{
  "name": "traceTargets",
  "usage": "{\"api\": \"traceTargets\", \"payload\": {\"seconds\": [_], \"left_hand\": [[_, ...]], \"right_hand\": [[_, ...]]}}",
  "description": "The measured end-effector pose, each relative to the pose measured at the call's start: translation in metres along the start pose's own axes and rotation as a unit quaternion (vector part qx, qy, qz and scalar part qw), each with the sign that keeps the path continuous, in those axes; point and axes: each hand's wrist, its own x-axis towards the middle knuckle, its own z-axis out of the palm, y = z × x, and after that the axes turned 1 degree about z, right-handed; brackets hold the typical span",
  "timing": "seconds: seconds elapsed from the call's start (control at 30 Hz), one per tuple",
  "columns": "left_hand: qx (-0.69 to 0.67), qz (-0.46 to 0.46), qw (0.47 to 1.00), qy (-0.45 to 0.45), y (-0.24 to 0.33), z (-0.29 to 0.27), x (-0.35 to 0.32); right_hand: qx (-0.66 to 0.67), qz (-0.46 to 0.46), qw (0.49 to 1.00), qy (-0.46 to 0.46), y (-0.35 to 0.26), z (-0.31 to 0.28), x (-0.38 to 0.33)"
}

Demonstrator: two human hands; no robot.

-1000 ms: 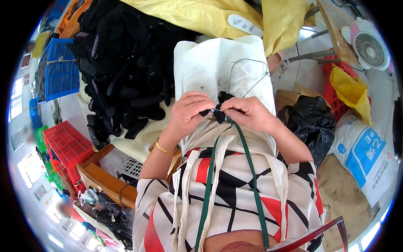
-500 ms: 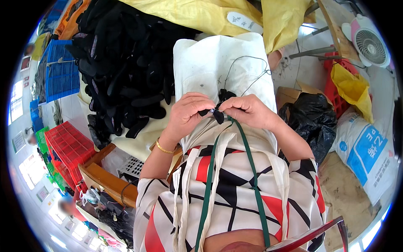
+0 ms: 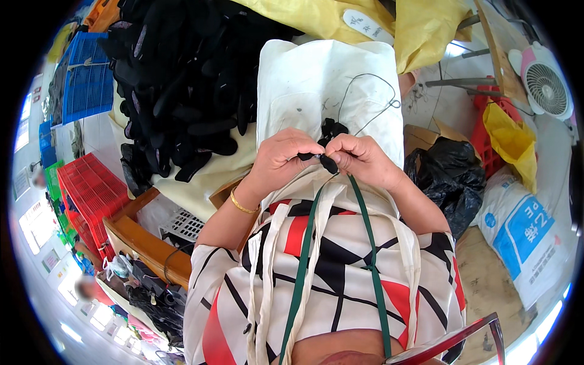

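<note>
A small black fabric piece (image 3: 329, 163), gathered and soft, is held over my lap. My left hand (image 3: 285, 157) pinches its left side between thumb and forefinger; a tiny pale, shiny spot shows beside the fingertips. My right hand (image 3: 365, 159) is closed in a pinch against the piece's right side; what lies between its fingertips is too small to make out. More black fabric (image 3: 333, 128) bunches just beyond the fingers. Below the hands spreads a white lap cloth (image 3: 292, 73), with a dark thread (image 3: 368, 75) looping across its right part.
A large heap of black fabric pieces (image 3: 176, 79) lies to the left on pale cloth. Beyond are yellow sheeting (image 3: 292, 15) and a white sole-shaped piece (image 3: 365, 25). Red crate (image 3: 94, 188) and wooden drawer (image 3: 149, 237) stand left; black bag (image 3: 447, 167) and fan (image 3: 544, 82) right.
My fingertips have come closer together, the right ones now up against the black fabric piece. The whole view has shifted slightly. The thread still loops over the lap cloth.
</note>
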Motion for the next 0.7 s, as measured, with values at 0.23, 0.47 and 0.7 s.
{"api": "traceTargets", "payload": {"seconds": [0.23,0.47,0.7], "left_hand": [[0.018,0.006,1.000,-0.012,0.001,0.003,-0.001],[0.012,-0.024,0.999,-0.022,-0.003,0.007,-0.007],[0.015,-0.167,0.986,-0.005,-0.006,0.013,-0.010]], "right_hand": [[0.019,0.054,0.998,-0.014,-0.003,-0.007,0.003],[-0.090,0.015,0.996,-0.024,-0.004,-0.002,0.007],[-0.264,-0.084,0.958,0.070,0.003,-0.006,0.013]]}}
